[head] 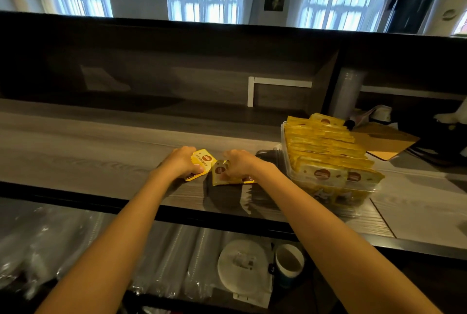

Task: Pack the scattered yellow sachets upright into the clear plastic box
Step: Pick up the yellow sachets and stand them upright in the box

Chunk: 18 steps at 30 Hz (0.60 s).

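Observation:
On the grey wooden counter (88,151), my left hand (182,162) grips a small stack of yellow sachets (204,160) with a brown round logo. Right beside it, my right hand (238,164) presses down on more yellow sachets (219,173) lying on the counter, fingers curled around them. The two bundles almost touch. To the right stands the clear plastic box (295,174), packed with rows of yellow sachets (326,146) standing upright, their tops above the rim.
A dark back panel rises behind the counter, with a white bracket (251,91). A brown cardboard piece (384,140) lies behind the box. Below the counter edge sit sleeves of plastic cups (161,258), a white lid (242,263) and a cup (289,259).

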Tool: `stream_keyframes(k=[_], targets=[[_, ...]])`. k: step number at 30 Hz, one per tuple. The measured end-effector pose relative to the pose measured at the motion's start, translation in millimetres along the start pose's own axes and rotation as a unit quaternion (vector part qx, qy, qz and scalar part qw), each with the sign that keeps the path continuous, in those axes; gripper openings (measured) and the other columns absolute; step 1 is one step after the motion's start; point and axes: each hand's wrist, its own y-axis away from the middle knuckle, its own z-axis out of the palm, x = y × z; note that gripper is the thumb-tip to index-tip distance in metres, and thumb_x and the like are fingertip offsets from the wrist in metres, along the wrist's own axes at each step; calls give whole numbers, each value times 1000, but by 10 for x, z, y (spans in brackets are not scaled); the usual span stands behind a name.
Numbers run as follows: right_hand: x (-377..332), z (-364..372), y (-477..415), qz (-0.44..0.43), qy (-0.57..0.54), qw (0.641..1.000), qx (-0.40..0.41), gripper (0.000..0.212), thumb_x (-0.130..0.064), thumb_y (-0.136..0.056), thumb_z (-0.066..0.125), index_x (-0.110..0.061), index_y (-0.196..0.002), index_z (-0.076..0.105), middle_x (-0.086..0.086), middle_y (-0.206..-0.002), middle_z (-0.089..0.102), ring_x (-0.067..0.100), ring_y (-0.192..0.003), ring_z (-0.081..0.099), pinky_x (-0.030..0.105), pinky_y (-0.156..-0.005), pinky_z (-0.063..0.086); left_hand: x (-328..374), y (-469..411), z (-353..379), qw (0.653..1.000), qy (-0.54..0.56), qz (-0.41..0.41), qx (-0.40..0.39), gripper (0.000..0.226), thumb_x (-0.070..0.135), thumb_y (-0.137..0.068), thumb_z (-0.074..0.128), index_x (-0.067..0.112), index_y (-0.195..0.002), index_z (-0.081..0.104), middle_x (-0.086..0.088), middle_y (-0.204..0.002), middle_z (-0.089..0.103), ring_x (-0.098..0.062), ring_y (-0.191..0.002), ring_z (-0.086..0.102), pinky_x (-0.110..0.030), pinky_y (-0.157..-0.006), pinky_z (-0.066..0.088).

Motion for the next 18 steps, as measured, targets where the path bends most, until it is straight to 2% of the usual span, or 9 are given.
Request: stream_keyframes(k=[2, 4, 6, 9, 12, 15, 17, 18], targets=[[5, -27, -15, 4, -2, 1000, 13, 62, -32, -85, 64, -8, -136, 40, 13, -138, 44, 30, -125, 45, 39, -101, 43, 11, -59, -4, 1000, 6, -2, 8, 75, 25, -78, 72, 12, -142, 34, -10, -144, 42, -28, -132, 40, -40, -108, 35], [7, -58, -24, 15, 13, 999, 49, 61, -35, -81, 68, -6, -129, 46, 13, -131, 49, 29, -120, 48, 36, -94, 44, 43, -126, -19, 1000, -13, -7, 22, 82, 24, -73, 77, 11, -141, 34, -13, -144, 40, -29, -132, 40, -38, -106, 36], [6, -95, -47, 30, 29, 995, 91, 56, -35, -80, 70, -6, -123, 50, 13, -124, 54, 29, -116, 51, 34, -87, 46, 72, -215, -40, 999, -24, -16, 44, 71, 20, -67, 79, 9, -129, 47, -15, -134, 49, -30, -123, 48, -36, -96, 43], [-36, -197, -120, 42, 26, 987, 155, 49, -23, -83, 67, -7, -125, 47, 13, -125, 54, 31, -119, 51, 36, -89, 46, 146, -351, -110, 994, 48, -50, 87, 49, 10, -69, 74, 8, -116, 57, -15, -121, 60, -31, -113, 56, -37, -91, 48], [-110, -380, -213, 45, -11, 978, 202, 39, -18, -88, 59, -6, -124, 49, 13, -126, 54, 32, -119, 50, 36, -90, 46, 283, -495, -241, 976, 124, -68, 164, 29, 11, -78, 66, 8, -107, 61, -16, -116, 63, -33, -113, 54, -37, -88, 45], [-154, -578, -287, 47, -57, 972, 223, 31, -18, -91, 54, -5, -120, 52, 13, -120, 56, 31, -114, 53, 34, -81, 45, 445, -603, -378, 959, 183, -66, 205, 12, 9, -83, 57, 10, -94, 61, -19, -111, 62, -34, -113, 50, -37, -84, 43], [-152, -708, -324, 51, -78, 968, 235, 29, -19, -91, 54, -5, -117, 53, 13, -116, 58, 31, -110, 56, 35, -77, 46, 557, -649, -471, 950, 216, -65, 215, 8, 7, -84, 55, 12, -89, 56, -17, -108, 61, -32, -109, 52, -36, -74, 45], [-145, -778, -342, 55, -84, 965, 240, 28, -19, -92, 53, -5, -116, 54, 14, -115, 59, 32, -109, 56, 36, -78, 47, 619, -663, -520, 947, 224, -65, 223, 11, 6, -84, 55, 11, -93, 55, -17, -110, 60, -32, -109, 52, -36, -73, 45]])
